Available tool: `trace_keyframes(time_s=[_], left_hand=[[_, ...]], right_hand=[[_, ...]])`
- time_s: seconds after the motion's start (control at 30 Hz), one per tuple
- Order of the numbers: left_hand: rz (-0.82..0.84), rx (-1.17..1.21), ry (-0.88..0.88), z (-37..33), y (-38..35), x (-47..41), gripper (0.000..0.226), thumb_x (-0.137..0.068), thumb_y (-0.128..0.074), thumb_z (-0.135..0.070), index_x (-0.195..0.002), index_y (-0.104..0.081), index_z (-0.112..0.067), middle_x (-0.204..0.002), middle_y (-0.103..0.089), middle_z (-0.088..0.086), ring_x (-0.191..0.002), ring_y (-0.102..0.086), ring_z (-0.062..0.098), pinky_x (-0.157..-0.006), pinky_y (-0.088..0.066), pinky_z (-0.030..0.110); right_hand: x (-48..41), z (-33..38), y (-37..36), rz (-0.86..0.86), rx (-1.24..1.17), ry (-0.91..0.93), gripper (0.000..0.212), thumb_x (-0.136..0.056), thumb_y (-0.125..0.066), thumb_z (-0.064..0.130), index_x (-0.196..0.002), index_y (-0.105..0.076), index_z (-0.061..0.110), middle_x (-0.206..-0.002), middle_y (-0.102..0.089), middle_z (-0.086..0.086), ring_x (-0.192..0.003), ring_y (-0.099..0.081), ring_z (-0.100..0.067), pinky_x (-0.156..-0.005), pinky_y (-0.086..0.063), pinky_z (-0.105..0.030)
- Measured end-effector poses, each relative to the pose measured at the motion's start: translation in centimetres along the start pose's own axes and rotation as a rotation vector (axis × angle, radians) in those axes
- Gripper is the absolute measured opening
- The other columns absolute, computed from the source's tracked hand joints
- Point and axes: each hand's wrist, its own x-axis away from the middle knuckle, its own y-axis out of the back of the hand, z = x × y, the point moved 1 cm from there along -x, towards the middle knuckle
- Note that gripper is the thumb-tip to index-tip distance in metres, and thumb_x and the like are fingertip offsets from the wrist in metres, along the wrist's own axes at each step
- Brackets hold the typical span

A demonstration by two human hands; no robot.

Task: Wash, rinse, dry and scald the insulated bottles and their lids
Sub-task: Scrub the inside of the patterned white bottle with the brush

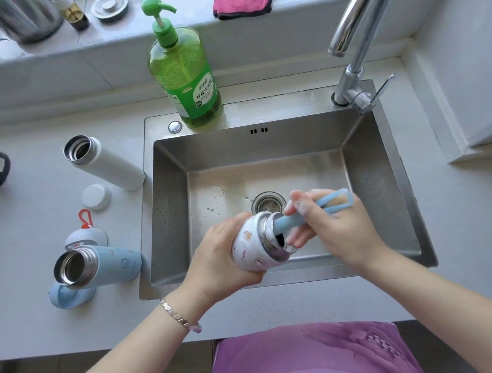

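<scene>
Scrubbing mid-frame, left hand (226, 259) gripping the printed bottle (249, 245), sudsy right hand (333, 228) gripping the brush (292, 220), either could slip loose.

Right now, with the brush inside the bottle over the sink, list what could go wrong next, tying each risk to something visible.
1. Suds coat the right hand, so the brush could slip.
2. The left hand holds the patterned bottle tilted; it might drop into the sink.
3. The open white bottle beside the sink could catch splashes.
</scene>
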Motion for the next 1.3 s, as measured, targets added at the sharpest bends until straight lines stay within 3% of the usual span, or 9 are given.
trace_keyframes(time_s=[0.1,0.27,0.53,0.67,0.87,1.1,1.2,1.3], left_hand=[[-0.073,-0.028,0.019,0.1,0.8,-0.3,0.071,-0.049,-0.079,-0.029,-0.116,-0.055,-0.029,-0.094,-0.059,-0.011,-0.085,-0.055,0.019,-0.070,-0.050,0.034],[-0.048,-0.087,-0.025,0.2,0.0,-0.7,0.070,-0.048,-0.077,-0.031,-0.115,-0.057,-0.025,-0.093,-0.057,-0.013,-0.081,-0.054,0.021,-0.068,-0.048,0.036],[-0.150,0.136,0.085,0.1,1.9,0.5,0.074,-0.047,-0.081,-0.030,-0.116,-0.055,-0.038,-0.099,-0.061,-0.009,-0.091,-0.059,0.020,-0.078,-0.051,0.035],[-0.166,0.216,0.071,-1.5,0.9,0.7,0.077,-0.045,-0.081,-0.031,-0.112,-0.050,-0.054,-0.106,-0.061,-0.011,-0.100,-0.058,0.017,-0.085,-0.048,0.027],[-0.246,0.305,0.077,-1.7,1.3,0.7,0.075,-0.044,-0.080,-0.035,-0.108,-0.050,-0.059,-0.106,-0.062,-0.023,-0.095,-0.060,-0.001,-0.081,-0.045,0.010],[-0.165,0.276,0.032,-2.3,0.2,0.9,0.079,-0.047,-0.081,-0.032,-0.113,-0.047,-0.058,-0.106,-0.062,-0.007,-0.098,-0.060,0.014,-0.083,-0.050,0.025],[-0.196,0.354,0.089,-2.0,0.6,1.3,0.073,-0.045,-0.079,-0.033,-0.110,-0.051,-0.048,-0.103,-0.063,-0.023,-0.092,-0.060,-0.003,-0.076,-0.045,0.008],[-0.194,0.375,0.107,-2.1,0.7,1.1,0.072,-0.044,-0.078,-0.032,-0.109,-0.051,-0.047,-0.101,-0.062,-0.029,-0.090,-0.060,-0.007,-0.074,-0.044,0.004]], right_hand=[[0.4,-0.5,0.7,-0.034,0.082,0.053,0.025,-0.081,-0.057,0.030,-0.069,-0.068,0.011,-0.054,-0.065,-0.013,-0.047,-0.064,-0.026,-0.049,-0.054,-0.029],[-0.4,1.0,-0.2,0.070,0.012,-0.039,0.029,-0.081,-0.055,0.026,-0.067,-0.063,0.002,-0.046,-0.062,-0.009,-0.041,-0.062,-0.021,-0.043,-0.051,-0.022],[-0.2,4.1,2.5,0.065,0.071,0.046,0.031,-0.078,-0.055,0.026,-0.070,-0.064,-0.003,-0.055,-0.065,-0.011,-0.046,-0.065,-0.021,-0.047,-0.053,-0.023],[0.5,2.7,1.0,0.065,-0.032,-0.061,0.030,-0.078,-0.054,0.026,-0.066,-0.062,0.000,-0.048,-0.060,-0.011,-0.041,-0.062,-0.020,-0.041,-0.051,-0.023],[0.6,4.3,1.4,0.010,-0.093,-0.112,0.032,-0.078,-0.052,0.030,-0.066,-0.061,0.002,-0.046,-0.059,-0.010,-0.040,-0.061,-0.020,-0.040,-0.049,-0.021],[1.7,3.6,-1.5,-0.042,-0.119,-0.094,0.031,-0.087,-0.053,0.024,-0.066,-0.062,0.003,-0.046,-0.061,-0.017,-0.039,-0.061,-0.023,-0.040,-0.051,-0.023],[1.7,4.0,-0.7,-0.142,-0.189,-0.101,0.031,-0.088,-0.051,0.023,-0.065,-0.059,0.003,-0.044,-0.060,-0.013,-0.038,-0.061,-0.022,-0.039,-0.051,-0.023],[1.7,4.1,-0.7,-0.170,-0.199,-0.085,0.031,-0.089,-0.051,0.021,-0.066,-0.058,0.002,-0.044,-0.060,-0.012,-0.039,-0.062,-0.022,-0.039,-0.051,-0.022]])
